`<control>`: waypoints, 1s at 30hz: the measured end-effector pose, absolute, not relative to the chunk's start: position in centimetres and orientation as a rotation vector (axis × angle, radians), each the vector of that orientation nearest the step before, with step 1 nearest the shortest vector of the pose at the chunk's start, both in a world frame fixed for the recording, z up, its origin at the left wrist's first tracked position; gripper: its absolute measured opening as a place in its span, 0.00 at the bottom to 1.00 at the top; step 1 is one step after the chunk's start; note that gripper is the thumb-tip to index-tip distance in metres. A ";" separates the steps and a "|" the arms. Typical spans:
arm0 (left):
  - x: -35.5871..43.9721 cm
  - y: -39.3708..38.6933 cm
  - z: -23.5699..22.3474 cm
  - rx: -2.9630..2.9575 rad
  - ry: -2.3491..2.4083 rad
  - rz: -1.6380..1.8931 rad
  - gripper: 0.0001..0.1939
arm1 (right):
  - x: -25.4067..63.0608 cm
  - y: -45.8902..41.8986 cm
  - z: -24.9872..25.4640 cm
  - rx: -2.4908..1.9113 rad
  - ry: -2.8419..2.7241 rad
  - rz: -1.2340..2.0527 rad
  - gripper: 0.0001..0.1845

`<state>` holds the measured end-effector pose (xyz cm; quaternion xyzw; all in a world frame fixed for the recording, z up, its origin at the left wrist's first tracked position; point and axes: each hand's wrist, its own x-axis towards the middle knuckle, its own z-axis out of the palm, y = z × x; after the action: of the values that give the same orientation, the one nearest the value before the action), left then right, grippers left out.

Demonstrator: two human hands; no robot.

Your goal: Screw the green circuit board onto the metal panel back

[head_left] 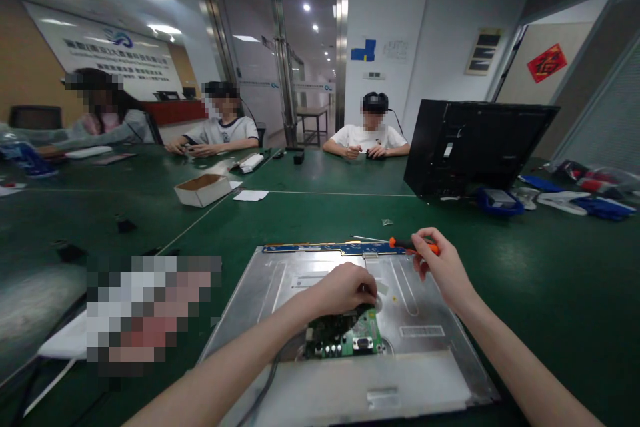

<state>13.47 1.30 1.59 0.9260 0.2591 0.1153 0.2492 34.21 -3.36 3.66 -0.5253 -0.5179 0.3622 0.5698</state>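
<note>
An LCD panel (pixel 265 320) with a bare metal back lies in front of me. A green circuit board (pixel 367 330) sits near its middle, and a narrow blue board (pixel 310 249) runs along its far edge. My left hand (pixel 347 290) is closed over the top of the green board, its fingertips bent downward; what they pinch is hidden. Above the panel's far right corner, my right hand (pixel 437 260) grips a screwdriver (pixel 393 242) by its orange and black handle. The thin shaft points left, over the blue board.
A black monitor (pixel 475 147) stands at the back right, beside a blue tray (pixel 500 202) and gloves (pixel 600 205). An open cardboard box (pixel 203 191) and white paper (pixel 251 195) lie farther left. A cable (pixel 265 387) runs under my left forearm. Several people sit across the table.
</note>
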 end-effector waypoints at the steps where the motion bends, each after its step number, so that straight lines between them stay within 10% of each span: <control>1: 13.4 1.3 1.5 2.524 0.708 0.317 0.03 | 34.2 -3.3 3.8 -1.235 -1.225 0.845 0.21; 11: 13.1 1.0 1.3 2.526 0.674 0.365 0.11 | 34.4 -1.2 6.6 -1.219 -1.368 0.829 0.28; 30: 12.6 1.4 1.2 2.356 0.663 0.389 0.08 | 32.2 -2.4 11.2 -1.108 -2.323 0.373 0.11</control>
<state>12.56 1.35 1.16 0.8988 0.2528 0.1484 0.3259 32.22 -2.35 11.21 -0.4105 -0.8608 0.1382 0.2672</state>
